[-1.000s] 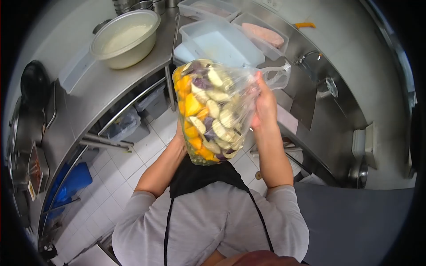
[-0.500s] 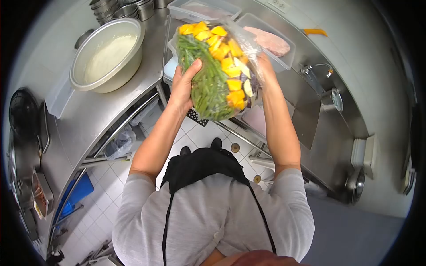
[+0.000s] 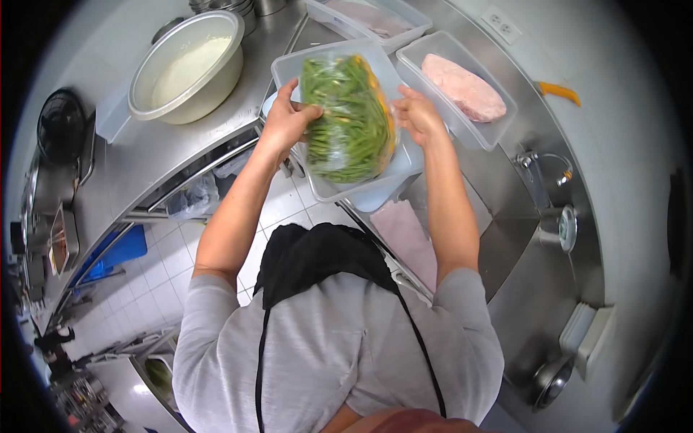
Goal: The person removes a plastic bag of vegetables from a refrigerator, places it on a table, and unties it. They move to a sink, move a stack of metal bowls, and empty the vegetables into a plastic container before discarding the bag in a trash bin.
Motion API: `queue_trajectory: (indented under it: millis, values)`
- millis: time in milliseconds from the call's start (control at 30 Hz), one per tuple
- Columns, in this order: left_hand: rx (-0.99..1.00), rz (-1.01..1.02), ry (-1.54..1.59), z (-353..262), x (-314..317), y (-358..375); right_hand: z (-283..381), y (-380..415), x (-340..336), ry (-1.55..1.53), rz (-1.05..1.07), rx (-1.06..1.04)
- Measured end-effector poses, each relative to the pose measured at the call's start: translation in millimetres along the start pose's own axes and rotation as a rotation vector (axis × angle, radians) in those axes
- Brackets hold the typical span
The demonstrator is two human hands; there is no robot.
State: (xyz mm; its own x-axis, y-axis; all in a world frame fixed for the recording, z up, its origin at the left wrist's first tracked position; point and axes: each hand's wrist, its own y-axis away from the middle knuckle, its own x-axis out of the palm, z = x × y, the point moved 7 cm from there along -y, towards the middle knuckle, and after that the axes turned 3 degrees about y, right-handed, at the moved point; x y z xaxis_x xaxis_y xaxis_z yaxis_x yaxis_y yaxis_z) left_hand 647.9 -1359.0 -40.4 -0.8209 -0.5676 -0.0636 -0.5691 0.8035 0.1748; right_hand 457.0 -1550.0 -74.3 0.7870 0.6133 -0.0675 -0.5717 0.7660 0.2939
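A clear plastic bag of green beans and orange pumpkin pieces lies over a clear plastic tub, beans facing up and most of the pumpkin hidden. At the bag's left edge is my left hand, open, its thumb against the plastic and index finger stretched upward beside the tub wall. My right hand is open along the right edge, with its fingers spread and fingertips right at the bag.
Right of the tub, another plastic container holds a pale pink slab of meat. A large bowl of whitish batter stands on the left counter. A sink tap is at the right, and a pinkish board lies below the tub.
The bag has gone down over the tub and turned so the beans face up. My hands have loosened from gripping its sides to open fingers. The view has shifted slightly.
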Motion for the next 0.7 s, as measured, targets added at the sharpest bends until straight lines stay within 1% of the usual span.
queue_trajectory:
  millis: [67, 100, 200, 233, 333, 433, 533, 567, 667, 700]
  values:
    - [-0.022, 0.063, -0.078, 5.3, -0.5, -1.1, 17.5, 26.2, -13.6, 0.059, -0.227, -0.149]
    - [-0.012, 0.124, -0.148, 3.5, -0.2, -3.2, 26.3, 39.7, -14.2, 0.097, -0.197, -0.251]
    - [0.210, 0.111, -0.336, -6.4, -10.1, -37.7, 20.1, 73.8, -11.1, 0.295, -0.182, -0.488]
    - [0.257, 0.047, -0.441, -17.3, -12.3, -48.8, 13.2, 86.0, -7.1, 0.282, -0.181, -0.530]
    - [0.700, -0.139, -0.788, -41.4, -6.7, -85.7, 15.3, 126.3, 15.9, 0.405, -0.213, -0.519]
    - [0.614, 0.029, -0.661, -37.2, 12.2, -115.9, 22.5, 157.4, 50.3, 0.595, -0.265, -0.754]
    - [0.389, 0.247, -0.458, -9.9, 26.3, -144.7, 24.4, 164.4, 78.1, 0.865, -0.276, -0.706]
    - [0.410, 0.201, -0.478, -10.8, 24.6, -145.2, 20.3, 161.2, 82.6, 0.897, -0.283, -0.703]
    - [0.487, 0.123, -0.384, -6.5, 20.9, -146.9, 16.5, 158.3, 91.3, 0.937, -0.298, -0.752]
    - [0.648, 0.103, -0.355, -11.6, 21.4, -143.9, 16.7, 159.7, 94.0, 0.941, -0.310, -0.777]
